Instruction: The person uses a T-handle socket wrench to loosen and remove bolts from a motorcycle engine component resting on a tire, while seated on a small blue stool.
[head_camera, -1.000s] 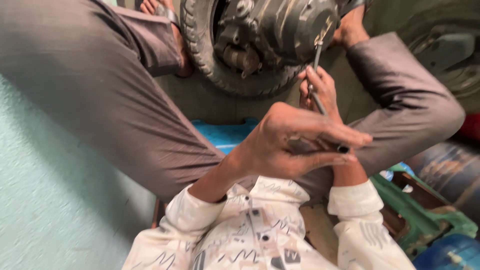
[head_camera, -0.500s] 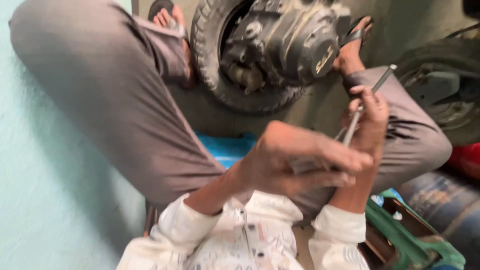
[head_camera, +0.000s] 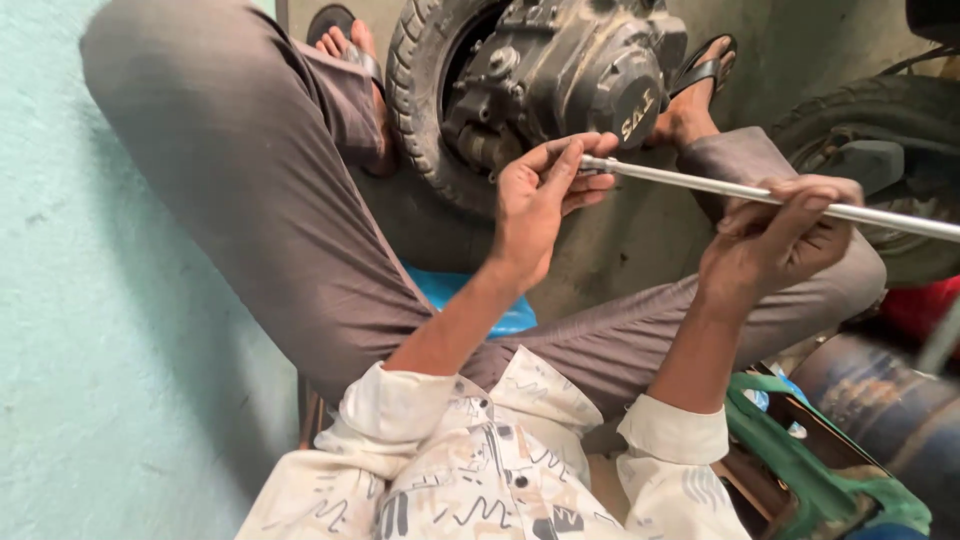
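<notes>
I sit with my knees spread in front of a small wheel with a dirty engine casing (head_camera: 560, 80) inside its tyre (head_camera: 420, 110). A long silver metal rod (head_camera: 700, 187) lies almost level between my hands. My left hand (head_camera: 540, 200) pinches its left end with the fingertips. My right hand (head_camera: 775, 240) grips the rod further right, and the rod runs on past it to the frame's right edge.
A pale green wall (head_camera: 100, 350) is on my left. My sandalled feet (head_camera: 345, 45) rest on either side of the wheel. A second tyre (head_camera: 900, 160) stands at the right, with a green crate (head_camera: 810, 460) and a blue drum (head_camera: 890, 400) below it.
The rod swung from upright near the wheel to nearly level. My left hand opened from a loose fist and took the rod's end. My right hand moved right along it.
</notes>
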